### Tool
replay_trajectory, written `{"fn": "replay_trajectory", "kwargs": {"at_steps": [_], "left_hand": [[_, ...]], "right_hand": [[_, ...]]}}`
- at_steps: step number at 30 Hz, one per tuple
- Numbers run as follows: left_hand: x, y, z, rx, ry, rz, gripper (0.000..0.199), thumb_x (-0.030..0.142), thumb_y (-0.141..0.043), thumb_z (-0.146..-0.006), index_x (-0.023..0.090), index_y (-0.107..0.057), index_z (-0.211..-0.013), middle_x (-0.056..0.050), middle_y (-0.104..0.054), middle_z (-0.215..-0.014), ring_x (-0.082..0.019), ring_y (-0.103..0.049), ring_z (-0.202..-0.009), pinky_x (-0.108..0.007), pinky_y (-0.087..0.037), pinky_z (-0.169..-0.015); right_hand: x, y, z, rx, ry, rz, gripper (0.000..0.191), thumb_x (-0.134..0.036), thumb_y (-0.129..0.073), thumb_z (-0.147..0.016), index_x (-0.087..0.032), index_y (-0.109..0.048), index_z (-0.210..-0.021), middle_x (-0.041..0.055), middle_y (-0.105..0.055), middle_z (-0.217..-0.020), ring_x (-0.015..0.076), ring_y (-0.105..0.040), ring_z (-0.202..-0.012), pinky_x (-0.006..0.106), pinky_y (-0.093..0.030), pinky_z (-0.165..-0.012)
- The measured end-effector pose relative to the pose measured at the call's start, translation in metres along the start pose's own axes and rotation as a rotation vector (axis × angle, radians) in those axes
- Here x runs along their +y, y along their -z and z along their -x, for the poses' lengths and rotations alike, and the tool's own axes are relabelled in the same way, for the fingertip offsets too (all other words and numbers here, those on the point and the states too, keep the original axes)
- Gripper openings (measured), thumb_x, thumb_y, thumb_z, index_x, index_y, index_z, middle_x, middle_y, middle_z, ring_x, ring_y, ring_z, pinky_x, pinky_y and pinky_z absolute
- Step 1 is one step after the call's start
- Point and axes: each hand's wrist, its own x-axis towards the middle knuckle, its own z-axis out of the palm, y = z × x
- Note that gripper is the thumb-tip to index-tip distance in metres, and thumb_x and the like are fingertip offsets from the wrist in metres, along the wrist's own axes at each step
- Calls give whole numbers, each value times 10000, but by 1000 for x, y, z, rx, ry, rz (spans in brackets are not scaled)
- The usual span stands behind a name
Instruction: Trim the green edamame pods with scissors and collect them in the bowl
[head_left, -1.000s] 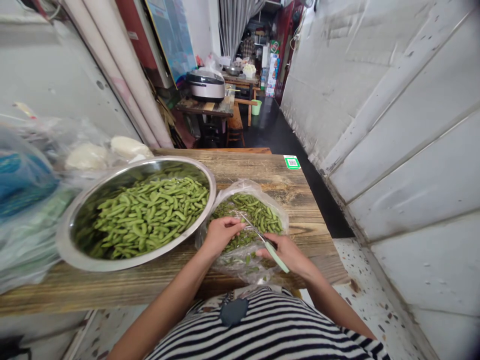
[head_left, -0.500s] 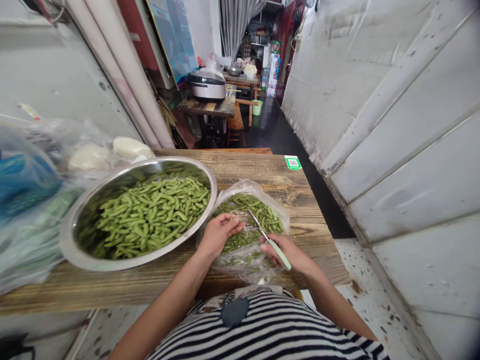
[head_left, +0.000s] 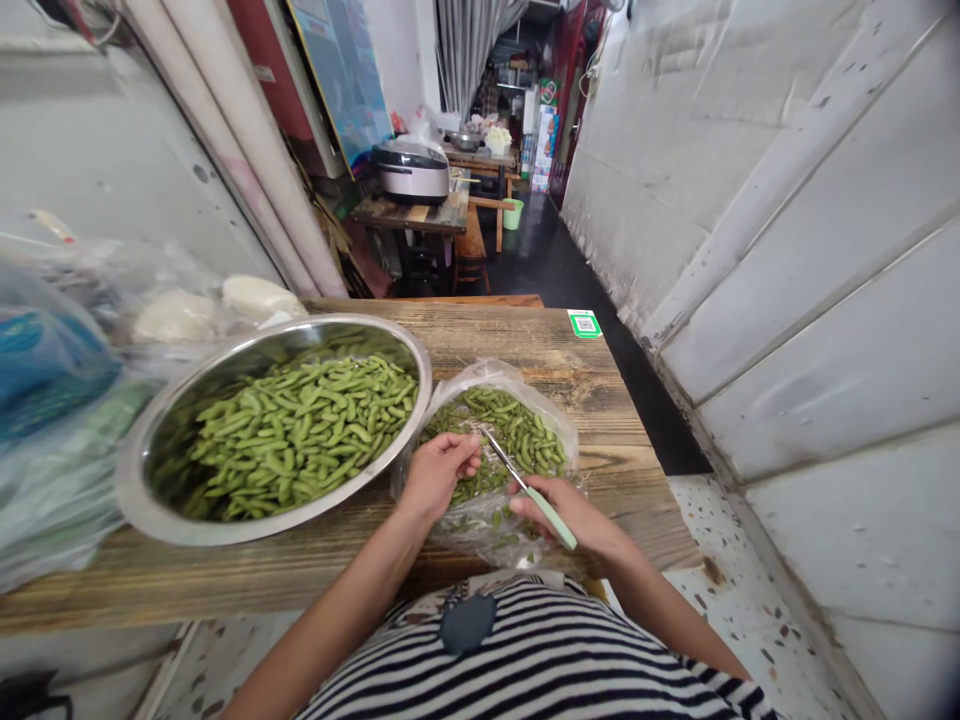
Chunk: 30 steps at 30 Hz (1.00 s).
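Observation:
Green-handled scissors [head_left: 550, 517] are held in my right hand [head_left: 559, 510], their blades pointing up and left. The blade tips are close to the fingertips of my left hand [head_left: 439, 473], which is closed in a pinch; what it holds is too small to make out. Both hands are over a clear plastic bag [head_left: 487, 372] that lies open with green pods [head_left: 536, 440] in it. Left of the bag stands a large steel basin [head_left: 139, 490] holding many green pods [head_left: 300, 430].
The wooden table [head_left: 622, 480] carries a green code sticker [head_left: 584, 324] at its far right corner. Plastic bags [head_left: 52, 480] crowd its left end. Beyond are a rice cooker [head_left: 410, 172] on another table and a green bucket [head_left: 512, 213].
The scissors and my right hand have moved slightly left, bringing the blade tips nearer my left fingertips. My left hand has shifted a little left and down.

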Motion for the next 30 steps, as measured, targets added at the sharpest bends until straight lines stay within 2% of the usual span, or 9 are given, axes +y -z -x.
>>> {"fn": "replay_trajectory", "kwargs": {"at_steps": [5, 9, 11, 14, 17, 22, 25, 28, 30], "left_hand": [[-3, 1, -1, 4, 22, 9, 366, 392, -805, -542, 120, -591, -659, -11, -632, -607, -85, -556, -533, -206, -427, -514], [0, 3, -5, -21, -19, 89, 327, 379, -752, -620, 137, -611, -790, -66, -693, -829, -161, -648, -780, -275, -487, -696], [0, 2, -9, -53, -23, 53, 309, 348, -707, -655, 147, -635, -879, -67, -690, -877, -161, -639, -773, -288, -479, -702], [-6, -2, -16, -85, -100, -297, 244, 307, -659, -673, 159, -688, -865, -27, -659, -725, -142, -580, -627, -265, -427, -622], [-18, -10, -22, -227, -232, -760, 133, 276, -670, -648, 187, -724, -730, 10, -576, -548, -147, -508, -538, -259, -370, -579], [-27, -22, -24, -372, -405, -1087, 52, 170, -675, -605, 209, -695, -633, -21, -595, -640, -173, -517, -600, -271, -347, -602], [-20, -21, -26, -398, -442, -1070, 65, 146, -632, -645, 201, -660, -625, -32, -620, -686, -190, -552, -677, -281, -371, -652], [-14, -13, -28, -262, -423, -864, 56, 231, -627, -694, 197, -636, -650, -16, -634, -672, -178, -566, -686, -279, -396, -678], [-12, -8, -28, -156, -345, -676, 135, 313, -645, -698, 185, -615, -669, -5, -630, -650, -148, -552, -615, -257, -397, -611]], "right_hand": [[1, -2, -1, 54, -58, -104, 393, -543, -637, -746, -164, -548, -802, -99, -373, -414, 57, -326, -328, 158, -274, -303], [7, 11, 0, 170, -38, -165, 380, -521, -641, -746, -171, -545, -859, -104, -393, -407, 61, -344, -318, 155, -301, -295], [11, 18, 1, 199, -42, -158, 365, -498, -648, -745, -170, -549, -868, -107, -391, -413, 56, -337, -314, 157, -312, -295], [17, 24, 4, 200, -51, -135, 345, -486, -637, -761, -164, -553, -854, -100, -404, -408, 56, -343, -310, 159, -308, -296], [20, 23, 6, 201, -60, -147, 358, -491, -647, -753, -165, -553, -869, -100, -412, -402, 60, -348, -306, 158, -297, -291], [18, 21, 6, 196, -43, -172, 363, -485, -668, -734, -168, -552, -868, -102, -405, -414, 66, -352, -322, 165, -303, -296], [16, 22, 8, 199, -39, -157, 372, -502, -657, -739, -169, -552, -865, -100, -404, -417, 68, -351, -326, 170, -296, -301], [14, 22, 10, 179, -49, -122, 389, -534, -637, -744, -171, -553, -858, -95, -404, -424, 67, -350, -329, 171, -297, -309], [14, 21, 10, 150, -55, -65, 393, -544, -634, -744, -170, -560, -838, -88, -409, -431, 68, -365, -336, 169, -299, -316]]}}
